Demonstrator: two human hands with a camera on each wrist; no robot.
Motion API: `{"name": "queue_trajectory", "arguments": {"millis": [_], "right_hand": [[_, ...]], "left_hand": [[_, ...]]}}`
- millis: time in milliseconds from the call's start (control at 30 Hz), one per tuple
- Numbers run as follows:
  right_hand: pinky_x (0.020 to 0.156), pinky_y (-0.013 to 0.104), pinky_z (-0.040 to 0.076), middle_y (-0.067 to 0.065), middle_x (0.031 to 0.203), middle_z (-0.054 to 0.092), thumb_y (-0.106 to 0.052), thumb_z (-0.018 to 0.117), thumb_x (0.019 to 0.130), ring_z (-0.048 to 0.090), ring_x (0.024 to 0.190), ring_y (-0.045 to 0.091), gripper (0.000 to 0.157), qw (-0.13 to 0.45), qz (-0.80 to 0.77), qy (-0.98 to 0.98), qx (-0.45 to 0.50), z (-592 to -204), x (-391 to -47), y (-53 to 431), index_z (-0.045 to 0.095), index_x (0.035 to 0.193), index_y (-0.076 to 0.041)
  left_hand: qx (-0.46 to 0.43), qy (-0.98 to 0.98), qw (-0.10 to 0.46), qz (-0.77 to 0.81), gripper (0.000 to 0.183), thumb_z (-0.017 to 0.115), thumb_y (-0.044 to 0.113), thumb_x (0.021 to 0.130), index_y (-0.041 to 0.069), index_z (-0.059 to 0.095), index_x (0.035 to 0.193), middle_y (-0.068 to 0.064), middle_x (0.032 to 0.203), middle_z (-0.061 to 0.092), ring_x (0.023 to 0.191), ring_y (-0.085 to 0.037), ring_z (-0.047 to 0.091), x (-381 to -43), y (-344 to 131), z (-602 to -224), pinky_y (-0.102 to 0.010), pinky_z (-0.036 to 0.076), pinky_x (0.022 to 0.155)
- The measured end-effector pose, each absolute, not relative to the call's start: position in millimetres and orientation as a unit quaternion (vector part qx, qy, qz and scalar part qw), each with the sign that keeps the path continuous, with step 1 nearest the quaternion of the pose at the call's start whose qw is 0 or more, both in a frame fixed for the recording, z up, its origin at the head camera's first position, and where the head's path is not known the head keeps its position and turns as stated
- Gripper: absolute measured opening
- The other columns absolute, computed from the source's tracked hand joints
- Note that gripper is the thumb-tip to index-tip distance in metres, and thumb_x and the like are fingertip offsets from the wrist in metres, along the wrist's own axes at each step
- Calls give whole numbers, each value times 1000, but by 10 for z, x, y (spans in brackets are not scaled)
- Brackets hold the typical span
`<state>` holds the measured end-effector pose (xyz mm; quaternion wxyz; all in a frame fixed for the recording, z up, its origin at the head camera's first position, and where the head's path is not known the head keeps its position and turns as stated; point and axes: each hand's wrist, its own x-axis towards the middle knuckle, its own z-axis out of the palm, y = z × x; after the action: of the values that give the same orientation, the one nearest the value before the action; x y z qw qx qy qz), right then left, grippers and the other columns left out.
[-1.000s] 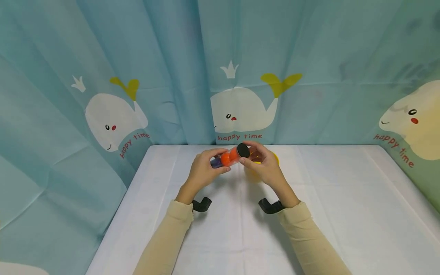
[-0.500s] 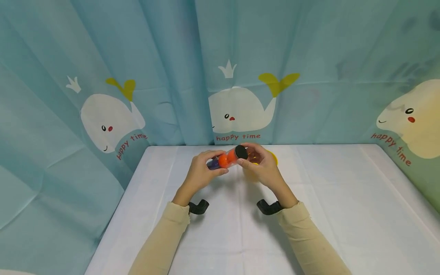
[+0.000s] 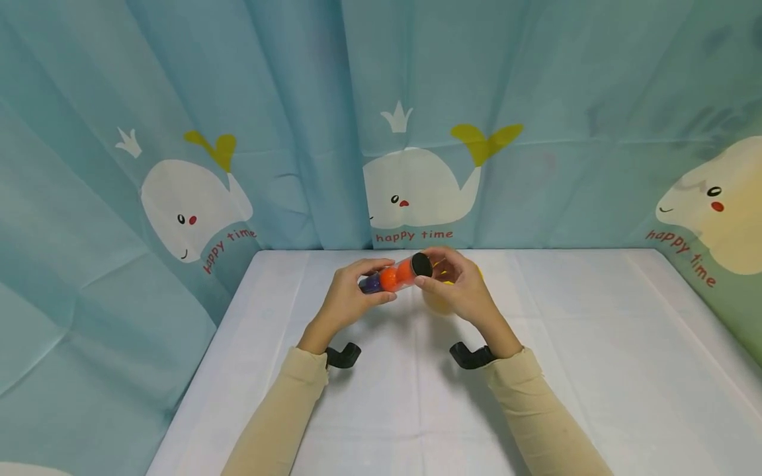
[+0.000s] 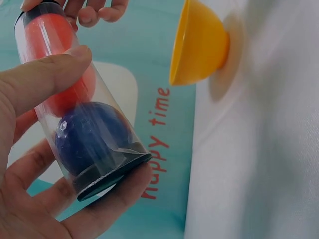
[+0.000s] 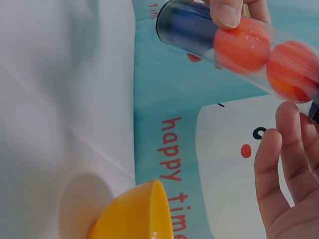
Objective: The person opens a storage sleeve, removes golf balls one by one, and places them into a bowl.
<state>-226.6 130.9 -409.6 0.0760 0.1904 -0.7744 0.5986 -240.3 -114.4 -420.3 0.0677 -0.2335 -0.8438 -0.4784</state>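
Observation:
A clear plastic tube [image 3: 397, 274] is held level above the table between both hands. Inside it are two orange balls [image 5: 244, 45] and a dark blue ball [image 4: 92, 134]. My left hand [image 3: 381, 281] grips the tube's lower end, thumb on its side and fingers under the black base [image 4: 112, 172]. My right hand [image 3: 431, 270] pinches the black cap [image 3: 421, 264] at the other end. A yellow bowl [image 4: 199, 42] stands on the white table just behind the right hand, partly hidden in the head view.
The white table [image 3: 571, 344] is closed in at the back and on both sides by a blue whale-print curtain [image 3: 286, 132]. A black wrist mount [image 3: 342, 356] shows under each sleeve.
Both hands keep hold of the tube at the same spot. Only the head view has shifted slightly.

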Motion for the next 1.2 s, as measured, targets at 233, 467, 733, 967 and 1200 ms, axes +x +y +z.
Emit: {"name": "queue_trajectory", "arguments": {"millis": [233,467,733,967,1200], "right_hand": [[85,23,53,12,110,64,-12,81,88,57,88,23,42,82,585,-781,203,-4093,-2281,1330,65,127,-8],[85,22,54,12,114,61,-10,80,89,57,90,24,41,75,585,-780,211,-4049,-2272,1338,66,128,-7],[84,23,54,9,106,61,-11,80,89,58,90,23,39,78,577,-783,219,-4070,-2279,1357,69,127,-8],[84,25,54,8,103,63,-10,80,88,58,90,22,35,89,571,-781,237,-4061,-2265,1351,71,122,-8],[83,23,54,12,104,63,-1,78,87,57,89,19,35,100,568,-779,248,-3994,-2217,1321,70,121,-2]], "left_hand": [[-240,-836,66,-488,55,91,20,76,22,72,128,1,127,73,121,-21,65,-2411,-1156,-4189,-50,51,107],[-241,-843,65,-476,55,92,20,76,21,72,128,2,127,73,117,-20,66,-2411,-1171,-4154,-47,52,105],[-243,-843,47,-477,53,92,16,76,18,74,125,0,122,74,114,-20,66,-2405,-1203,-4156,-47,53,105],[-249,-842,25,-478,51,92,21,76,19,75,124,1,122,74,109,-21,66,-2400,-1228,-4155,-47,54,101],[-250,-839,6,-483,51,92,20,76,22,75,124,4,121,74,105,-20,65,-2396,-1257,-4145,-45,55,95]]}}
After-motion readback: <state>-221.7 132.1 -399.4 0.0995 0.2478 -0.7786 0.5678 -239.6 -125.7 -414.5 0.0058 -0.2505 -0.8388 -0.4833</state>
